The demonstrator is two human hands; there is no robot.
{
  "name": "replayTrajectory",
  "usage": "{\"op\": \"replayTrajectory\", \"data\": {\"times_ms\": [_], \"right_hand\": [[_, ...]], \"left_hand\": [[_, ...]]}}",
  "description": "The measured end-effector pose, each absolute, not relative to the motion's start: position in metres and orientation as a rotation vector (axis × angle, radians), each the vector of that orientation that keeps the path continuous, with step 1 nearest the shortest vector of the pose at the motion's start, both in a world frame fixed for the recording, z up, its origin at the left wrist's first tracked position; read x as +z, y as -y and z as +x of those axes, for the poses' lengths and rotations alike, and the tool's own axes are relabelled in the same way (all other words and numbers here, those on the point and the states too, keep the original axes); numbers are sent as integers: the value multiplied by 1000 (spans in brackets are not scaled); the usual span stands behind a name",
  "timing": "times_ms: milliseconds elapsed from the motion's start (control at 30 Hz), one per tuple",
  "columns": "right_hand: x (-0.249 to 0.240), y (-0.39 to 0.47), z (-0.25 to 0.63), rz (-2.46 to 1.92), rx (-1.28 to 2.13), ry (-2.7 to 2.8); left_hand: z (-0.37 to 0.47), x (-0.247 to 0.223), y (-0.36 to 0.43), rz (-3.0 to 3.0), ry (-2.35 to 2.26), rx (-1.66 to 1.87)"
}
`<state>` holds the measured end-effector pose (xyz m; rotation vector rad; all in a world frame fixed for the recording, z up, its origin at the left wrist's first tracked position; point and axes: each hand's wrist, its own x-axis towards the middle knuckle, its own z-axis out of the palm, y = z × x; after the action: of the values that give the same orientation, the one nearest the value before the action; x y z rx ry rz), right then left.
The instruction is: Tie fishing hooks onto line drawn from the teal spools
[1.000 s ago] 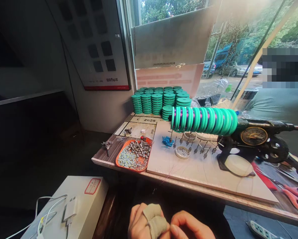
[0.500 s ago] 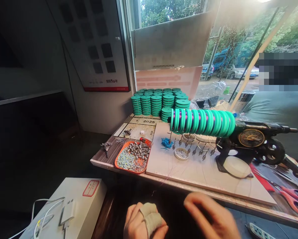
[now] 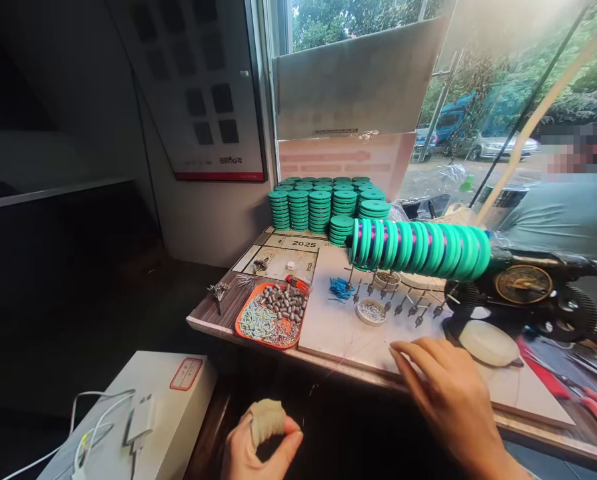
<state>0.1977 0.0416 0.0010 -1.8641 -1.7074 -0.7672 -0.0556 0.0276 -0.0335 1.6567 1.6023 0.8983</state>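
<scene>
My left hand [image 3: 258, 440] is low at the bottom edge, its forefinger wrapped in beige tape and its thumb pressed against that tape. A thin line [image 3: 328, 368] drops from the edge of the white board [image 3: 338, 330] toward this hand and seems pinched in it. My right hand [image 3: 443, 393] reaches over the board's near edge with fingers apart and nothing in it. Its fingertips are close to a small dish of beads [image 3: 372, 311] and a row of small sinkers [image 3: 408, 303]. A row of green spools [image 3: 421, 247] sits on the winder's shaft above.
The dark hand-crank winder [image 3: 523, 287] stands at the right beside a white round lump [image 3: 488, 342]. Stacks of green spools [image 3: 328, 207] fill the back. An orange tray [image 3: 273, 317] holds weights, with blue bits [image 3: 339, 288] nearby. A white box [image 3: 173, 400] with a charger sits lower left. Another person [image 3: 553, 213] is at far right.
My hands were together at the bottom edge. The right hand has left the left one and moved up and forward onto the white board; the left hand stays low, fingers pinched.
</scene>
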Motion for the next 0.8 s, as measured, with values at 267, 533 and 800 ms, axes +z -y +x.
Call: {"op": "replayTrajectory", "data": {"times_ms": [267, 533, 800], "right_hand": [[12, -78, 168, -1548, -756, 1889], [14, -97, 161, -1281, -797, 1986], [-8, -33, 119, -874, -659, 2238]], "left_hand": [[-48, -24, -29, 1584, -1569, 905], [-40, 1, -34, 1511, -1425, 969], [-79, -3, -42, 1213, -1443, 1292]]}}
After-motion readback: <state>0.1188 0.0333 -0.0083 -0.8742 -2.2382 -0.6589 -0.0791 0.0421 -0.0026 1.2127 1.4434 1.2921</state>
